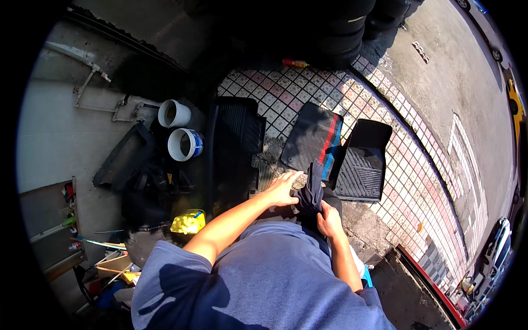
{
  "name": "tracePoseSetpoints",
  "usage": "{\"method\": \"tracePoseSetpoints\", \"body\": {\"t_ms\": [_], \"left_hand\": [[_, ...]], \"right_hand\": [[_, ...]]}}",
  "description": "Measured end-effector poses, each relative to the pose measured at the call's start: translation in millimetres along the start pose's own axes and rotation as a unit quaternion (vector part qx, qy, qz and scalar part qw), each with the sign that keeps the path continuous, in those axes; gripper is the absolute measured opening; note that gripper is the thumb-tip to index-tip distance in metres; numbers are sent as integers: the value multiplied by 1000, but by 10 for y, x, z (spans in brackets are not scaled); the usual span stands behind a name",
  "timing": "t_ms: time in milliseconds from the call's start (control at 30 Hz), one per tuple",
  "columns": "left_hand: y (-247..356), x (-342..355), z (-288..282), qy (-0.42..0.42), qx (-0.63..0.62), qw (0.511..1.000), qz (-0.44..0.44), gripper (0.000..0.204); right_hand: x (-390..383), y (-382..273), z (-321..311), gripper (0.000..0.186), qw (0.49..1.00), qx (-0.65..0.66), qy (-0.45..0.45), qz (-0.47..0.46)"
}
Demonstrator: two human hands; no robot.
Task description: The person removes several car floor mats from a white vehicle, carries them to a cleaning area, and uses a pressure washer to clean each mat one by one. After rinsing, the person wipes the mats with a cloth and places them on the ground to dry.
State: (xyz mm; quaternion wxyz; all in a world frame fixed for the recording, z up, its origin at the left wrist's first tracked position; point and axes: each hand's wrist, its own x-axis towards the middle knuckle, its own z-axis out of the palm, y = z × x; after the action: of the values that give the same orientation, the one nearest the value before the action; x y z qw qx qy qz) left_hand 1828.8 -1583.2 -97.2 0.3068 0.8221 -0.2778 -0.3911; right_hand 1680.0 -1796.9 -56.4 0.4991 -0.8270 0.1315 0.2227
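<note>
A dark, bunched-up cloth (312,192) is in front of me, its narrow end pointing away. My right hand (330,220) is closed around its near right side. Fingers apart, my left hand (284,190) is at the cloth's left side, with the thumb close to it; whether they touch I cannot tell. Past the hands lies a black floor mat (309,137) with red and blue stripes. To its right is a ribbed black rubber mat (361,170) with a raised end. More black mats (237,124) lie in shade on the left.
Two white buckets (175,114) (179,145) stand at the left near wall pipes. A container with yellow contents (188,221) sits left of my forearm. Stacked tyres (338,33) stand at the far side, with a red-and-yellow bottle (295,63) before them. A red-edged slab (423,280) is at the lower right.
</note>
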Motion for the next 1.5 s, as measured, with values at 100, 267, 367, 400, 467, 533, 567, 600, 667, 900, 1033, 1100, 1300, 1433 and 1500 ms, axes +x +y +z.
{"method": "tracePoseSetpoints", "body": {"t_ms": [100, 267, 367, 400, 467, 533, 567, 600, 667, 900, 1033, 1100, 1300, 1433, 1500], "left_hand": [[-477, 19, -803, 53, -76, 995, -41, 60], [-771, -114, -2171, 293, -13, 950, -109, 32], [-1053, 55, -2989, 462, -5, 881, -103, 35], [-1202, 182, -3261, 509, 9, 854, -111, 35], [-1633, 454, -3723, 598, 24, 794, -106, 38], [-1945, 694, -4182, 666, -46, 728, -158, 42], [-2115, 784, -4353, 707, -72, 685, -160, 45], [-2156, 812, -4547, 746, -81, 637, -174, 49], [-2280, 711, -4898, 726, -93, 636, -243, 53], [-3054, 1135, -5869, 578, -256, 753, -184, 77], [-4006, 2038, -6610, 652, -514, 551, 84, 62], [-4492, 2292, -6937, 518, -626, 565, 143, 58], [-4563, 2226, -7633, 438, -779, 439, 89, 87], [-4493, 1840, -7892, 461, -809, 318, 178, 105], [-4494, 1948, -7882, 480, -825, 166, 249, 105]], "right_hand": [[726, -1076, -5, 59, 989, 18, -24, -146], [2259, -1836, -292, 44, 979, 19, 20, -201], [3376, -2473, -494, 37, 976, 81, -23, -199], [3825, -2736, -592, 35, 971, 47, -47, -228], [4759, -3031, -472, 28, 952, 158, -104, -241], [5543, -3698, -393, 25, 948, 156, -192, -202], [5969, -3974, -312, 25, 936, 93, -211, -266], [6183, -4436, -225, 25, 919, 83, -262, -282], [6514, -5255, -85, 26, 887, 59, -341, -307], [7258, -7224, 1051, 43, 691, 3, -535, -486], [7975, -7458, 1513, 45, 706, -30, -596, -381], [8594, -7627, 1823, 42, 743, 62, -583, -324], [9077, -8615, 2200, 39, 801, 127, -539, -227], [9084, -9070, 2516, 41, 724, 185, -652, -130], [9155, -9163, 2716, 42, 665, 211, -716, -8]]}}
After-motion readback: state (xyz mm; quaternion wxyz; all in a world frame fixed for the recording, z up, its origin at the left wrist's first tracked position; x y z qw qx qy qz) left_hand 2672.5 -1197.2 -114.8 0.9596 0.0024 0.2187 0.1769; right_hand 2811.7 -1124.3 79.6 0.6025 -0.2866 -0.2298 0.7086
